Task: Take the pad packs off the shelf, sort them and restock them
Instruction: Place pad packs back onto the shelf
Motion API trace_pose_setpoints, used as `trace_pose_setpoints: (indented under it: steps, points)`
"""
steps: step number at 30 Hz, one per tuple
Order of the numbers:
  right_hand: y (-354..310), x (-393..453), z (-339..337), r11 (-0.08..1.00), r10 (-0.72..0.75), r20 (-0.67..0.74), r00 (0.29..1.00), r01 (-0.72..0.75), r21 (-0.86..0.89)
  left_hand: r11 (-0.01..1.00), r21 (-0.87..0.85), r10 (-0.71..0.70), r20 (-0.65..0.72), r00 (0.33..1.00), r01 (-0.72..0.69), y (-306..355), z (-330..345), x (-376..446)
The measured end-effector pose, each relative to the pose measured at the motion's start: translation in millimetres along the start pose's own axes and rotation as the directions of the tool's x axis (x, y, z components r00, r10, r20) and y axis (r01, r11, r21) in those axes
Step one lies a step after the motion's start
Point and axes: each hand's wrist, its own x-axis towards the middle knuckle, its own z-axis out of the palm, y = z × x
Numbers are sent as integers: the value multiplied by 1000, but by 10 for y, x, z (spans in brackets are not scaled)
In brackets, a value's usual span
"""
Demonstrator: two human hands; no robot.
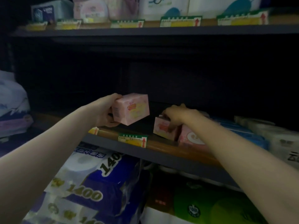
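Note:
My left hand (106,110) grips a pink pad pack (131,108) and holds it in the air just above the front of the middle shelf (161,146). To the right, my right hand (177,114) curls over the top of a second pink pad pack (163,129) that stands tilted on the shelf board. A third pink pack (191,139) with a round label sits right beside it, partly hidden by my right forearm.
Blue packs (239,131) and white packs (278,139) fill the shelf's right end. A price tag (133,139) hangs on the shelf edge. The upper shelf (145,30) carries more packs. Toilet roll bags (90,183) sit below. The shelf's left and back are dark.

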Motion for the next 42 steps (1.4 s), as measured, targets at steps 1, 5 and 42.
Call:
trace_pose_setpoints:
  steps: [1, 5, 42]
  points:
    - [6, 0, 21, 1000, -1, -38, 999, 1, -4, 1000, -6, -3, -2, 1000, 3, 0, 24, 3]
    - [-11, 49, 122, 999, 37, -163, 986, -35, 15, 1000, 16, -10, -10, 1000, 11, 24, 107, 17]
    - [31, -487, -129, 914, -43, -156, 987, 101, 392, 669, 509, 446, 309, 840, -542, -35, 409, 163]
